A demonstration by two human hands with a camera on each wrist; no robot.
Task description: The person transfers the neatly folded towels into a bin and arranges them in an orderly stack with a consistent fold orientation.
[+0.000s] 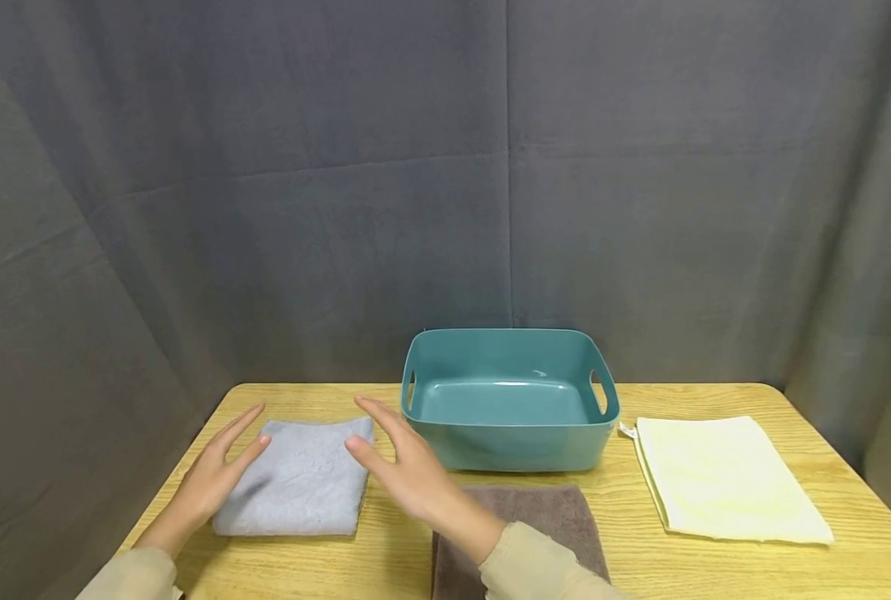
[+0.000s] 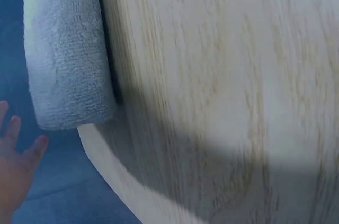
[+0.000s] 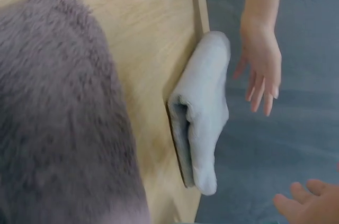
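A folded light grey-blue towel [image 1: 302, 483] lies on the left part of the wooden table. My left hand [image 1: 212, 475] is at its left side, fingers extended and thumb apart. Near its right side is my right hand [image 1: 407, 467], fingers also extended. Neither hand holds anything. In the right wrist view, the folded towel [image 3: 204, 97] shows its layered edge, the left hand [image 3: 262, 57] hanging beyond it. Part of the right hand [image 3: 312, 205] enters that view's lower corner. The left wrist view shows one end of the towel [image 2: 69, 54] and a hand with spread fingers.
A teal basin [image 1: 490, 450] with side handle holes stands at the back middle. In front lies a brown towel [image 1: 550, 517], partly behind my right forearm. A folded pale yellow towel [image 1: 730, 479] lies on the right. Grey curtains [image 1: 340, 208] hang behind the table.
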